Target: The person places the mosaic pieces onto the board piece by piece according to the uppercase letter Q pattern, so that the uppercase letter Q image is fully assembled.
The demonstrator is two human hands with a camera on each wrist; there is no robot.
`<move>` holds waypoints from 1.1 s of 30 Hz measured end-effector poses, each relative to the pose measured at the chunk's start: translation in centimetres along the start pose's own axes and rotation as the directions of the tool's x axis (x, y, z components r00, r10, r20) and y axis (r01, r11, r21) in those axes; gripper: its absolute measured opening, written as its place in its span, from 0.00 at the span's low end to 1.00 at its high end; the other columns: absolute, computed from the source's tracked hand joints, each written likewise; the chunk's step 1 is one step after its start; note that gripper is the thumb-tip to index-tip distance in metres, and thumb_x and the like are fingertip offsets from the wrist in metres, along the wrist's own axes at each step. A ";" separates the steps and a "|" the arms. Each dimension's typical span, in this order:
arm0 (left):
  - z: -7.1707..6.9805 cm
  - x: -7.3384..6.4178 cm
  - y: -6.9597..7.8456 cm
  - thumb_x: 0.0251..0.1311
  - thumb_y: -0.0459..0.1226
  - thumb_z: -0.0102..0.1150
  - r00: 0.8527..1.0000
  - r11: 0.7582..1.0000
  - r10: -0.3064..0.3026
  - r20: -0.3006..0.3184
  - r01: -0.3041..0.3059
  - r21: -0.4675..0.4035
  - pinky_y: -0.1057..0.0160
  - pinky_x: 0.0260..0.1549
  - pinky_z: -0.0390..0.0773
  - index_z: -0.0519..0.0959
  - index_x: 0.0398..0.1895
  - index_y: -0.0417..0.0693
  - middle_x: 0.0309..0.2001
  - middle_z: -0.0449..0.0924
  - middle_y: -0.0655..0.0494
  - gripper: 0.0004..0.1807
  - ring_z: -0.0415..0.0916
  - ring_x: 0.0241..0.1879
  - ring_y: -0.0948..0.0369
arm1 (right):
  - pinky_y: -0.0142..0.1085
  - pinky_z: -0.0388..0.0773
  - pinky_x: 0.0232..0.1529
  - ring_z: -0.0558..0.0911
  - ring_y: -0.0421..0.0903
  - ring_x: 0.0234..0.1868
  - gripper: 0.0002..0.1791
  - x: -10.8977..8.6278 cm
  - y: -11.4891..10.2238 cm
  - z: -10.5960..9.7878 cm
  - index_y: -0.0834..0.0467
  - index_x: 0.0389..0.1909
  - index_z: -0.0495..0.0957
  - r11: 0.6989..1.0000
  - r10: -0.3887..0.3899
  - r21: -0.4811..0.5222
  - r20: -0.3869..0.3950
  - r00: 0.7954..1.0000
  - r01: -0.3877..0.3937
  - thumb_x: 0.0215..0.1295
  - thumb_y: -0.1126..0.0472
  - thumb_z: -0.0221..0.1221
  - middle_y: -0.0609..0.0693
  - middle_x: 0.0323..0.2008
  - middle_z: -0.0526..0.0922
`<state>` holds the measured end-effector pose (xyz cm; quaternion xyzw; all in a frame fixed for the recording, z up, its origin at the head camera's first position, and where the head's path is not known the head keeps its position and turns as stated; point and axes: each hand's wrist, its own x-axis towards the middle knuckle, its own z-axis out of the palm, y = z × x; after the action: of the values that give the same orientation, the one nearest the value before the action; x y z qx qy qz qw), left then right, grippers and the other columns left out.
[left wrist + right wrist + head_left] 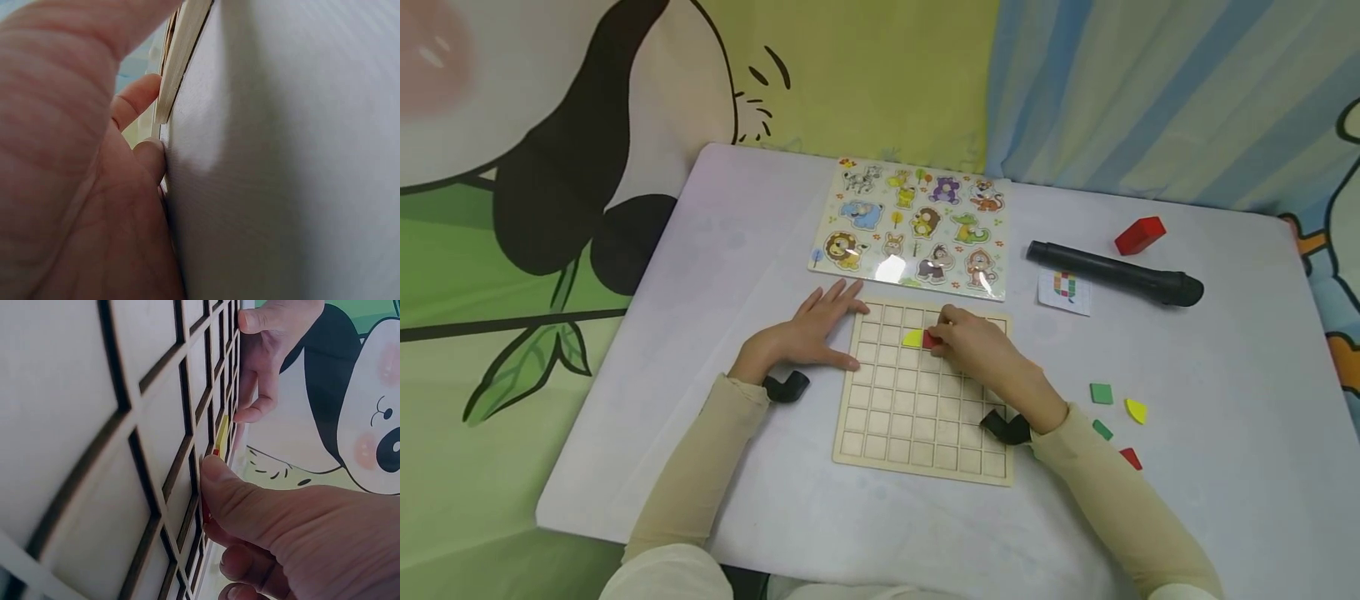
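A wooden grid board (923,430) lies on the table in front of the person. My left hand (805,335) is spread beside its upper left edge, with thumb and a fingertip at the rim; the left wrist view shows these fingers against the board's side. Over the upper part of the grid, my right hand (983,354) pinches a small red tile (928,340) between thumb and fingers. Directly left of that tile, a yellow rounded tile (912,338) sits in a cell. In the right wrist view the thumb covers most of the red tile.
Behind the board lies an animal picture puzzle (891,218). A black tube-like object (1112,272) overlaps a small pattern card (1064,292); a red block (1140,236) stands beyond. To the right lie a green square (1101,393), a yellow rounded tile (1136,411), a small green tile (1102,429) and a red tile (1131,458).
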<state>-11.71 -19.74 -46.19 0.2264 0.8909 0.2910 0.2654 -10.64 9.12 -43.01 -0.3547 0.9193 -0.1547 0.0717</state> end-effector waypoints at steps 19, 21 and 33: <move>0.2 0.2 -0.2 0.50 0.57 0.70 1.000 1.000 0.011 -0.010 -0.011 0.007 0.54 0.74 0.23 0.60 0.71 0.56 0.79 0.25 0.61 0.47 0.19 0.77 0.59 | 0.37 0.79 0.26 0.82 0.47 0.29 0.07 -0.3 0.0 0.3 0.62 0.37 0.86 1.000 -0.016 0.003 -0.090 0.996 0.017 0.63 0.62 0.64 0.52 0.35 0.80; 0.2 0.3 -0.2 0.49 0.57 0.70 1.000 1.000 0.014 -0.012 -0.014 0.013 0.54 0.74 0.23 0.60 0.71 0.56 0.79 0.26 0.61 0.47 0.19 0.77 0.59 | 0.37 0.80 0.26 0.82 0.47 0.29 0.07 -0.3 0.0 0.3 0.62 0.38 0.86 1.000 -0.018 -0.001 -0.094 0.995 0.018 0.63 0.62 0.64 0.53 0.35 0.81; 0.3 0.2 -0.2 0.48 0.57 0.71 0.999 1.000 0.023 -0.024 -0.023 0.008 0.52 0.74 0.24 0.60 0.70 0.55 0.79 0.28 0.58 0.48 0.20 0.77 0.57 | 0.38 0.78 0.29 0.78 0.44 0.28 0.08 -1.5 1.3 -1.0 0.61 0.42 0.85 0.999 0.031 0.042 -0.088 0.996 -0.027 0.65 0.63 0.62 0.52 0.34 0.80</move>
<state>-11.70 -19.65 -46.58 0.2343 0.8924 0.2933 0.2505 -10.57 11.33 -42.46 -0.3325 0.9233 -0.1879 0.0402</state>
